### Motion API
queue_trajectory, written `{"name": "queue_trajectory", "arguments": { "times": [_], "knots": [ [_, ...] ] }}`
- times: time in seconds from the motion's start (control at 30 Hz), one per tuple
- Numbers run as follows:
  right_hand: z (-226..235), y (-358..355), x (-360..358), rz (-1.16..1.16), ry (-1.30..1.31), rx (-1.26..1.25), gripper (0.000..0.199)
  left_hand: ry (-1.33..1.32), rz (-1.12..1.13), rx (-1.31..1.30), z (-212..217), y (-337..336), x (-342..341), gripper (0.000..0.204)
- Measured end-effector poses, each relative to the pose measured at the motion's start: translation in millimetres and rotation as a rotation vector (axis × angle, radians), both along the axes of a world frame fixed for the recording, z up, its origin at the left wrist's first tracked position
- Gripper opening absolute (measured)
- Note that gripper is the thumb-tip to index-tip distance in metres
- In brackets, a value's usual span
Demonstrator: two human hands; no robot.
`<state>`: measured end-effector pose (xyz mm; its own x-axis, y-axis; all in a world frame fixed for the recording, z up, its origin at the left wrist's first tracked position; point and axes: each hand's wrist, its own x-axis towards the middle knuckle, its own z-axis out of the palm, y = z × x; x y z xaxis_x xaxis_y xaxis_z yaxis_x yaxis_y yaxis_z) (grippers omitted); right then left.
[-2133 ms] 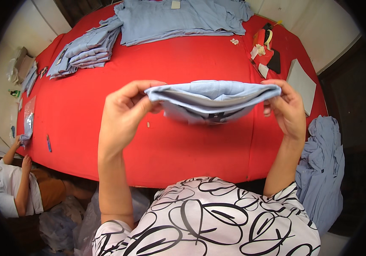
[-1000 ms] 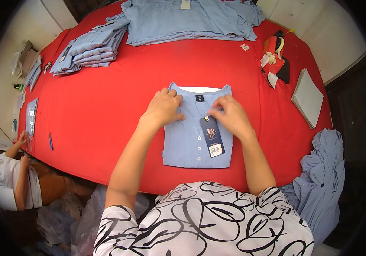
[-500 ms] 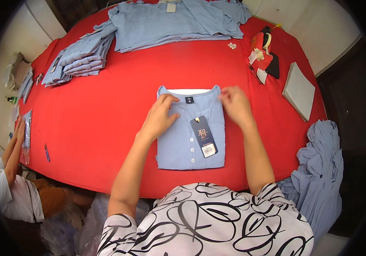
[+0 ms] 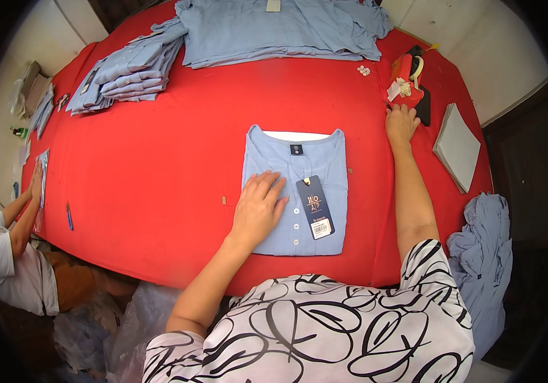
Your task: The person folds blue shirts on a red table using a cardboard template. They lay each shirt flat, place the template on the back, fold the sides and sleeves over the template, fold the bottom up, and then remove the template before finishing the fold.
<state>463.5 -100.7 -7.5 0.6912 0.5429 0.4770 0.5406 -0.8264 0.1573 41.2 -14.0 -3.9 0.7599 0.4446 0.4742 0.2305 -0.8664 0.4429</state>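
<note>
A folded light-blue shirt (image 4: 274,230) lies on the red table with its neckline away from me. White card shows inside the neck, and a dark hang tag (image 4: 315,207) rests beside the button row. My left hand (image 4: 260,207) lies open on the shirt's left half, fingers spread. Out to the right, my right hand (image 4: 403,124) reaches the near end of a red object (image 4: 406,97) with pale scraps on it. Its fingers are bent down around something there, which they hide.
Blue garments are spread along the far edge (image 4: 280,38), with a folded stack (image 4: 136,70) left of them. On the right are a dark phone-like slab (image 4: 424,108), a paper stack (image 4: 457,147) and hanging blue clothes (image 4: 481,249). A co-worker's hands (image 4: 36,182) handle wrapped clothing at far left.
My right hand has left the shirt's right shoulder and moved right to the red object. My left hand has slid down from the collar and flattened on the shirt front.
</note>
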Motion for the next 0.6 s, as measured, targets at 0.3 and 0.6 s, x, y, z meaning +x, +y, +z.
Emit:
{"name": "queue_trajectory", "arguments": {
  "times": [0.3, 0.6],
  "knots": [
    [41, 4, -88, 0.408, 1.107, 0.715, 0.024, 0.09, 0.025, -0.08, 13, -16, -4, 0.047],
    [69, -26, -228, 0.645, 0.965, 0.023, 0.046, 0.07, -0.04, -0.107, -3, -18, -3, 0.068]
  ]
}}
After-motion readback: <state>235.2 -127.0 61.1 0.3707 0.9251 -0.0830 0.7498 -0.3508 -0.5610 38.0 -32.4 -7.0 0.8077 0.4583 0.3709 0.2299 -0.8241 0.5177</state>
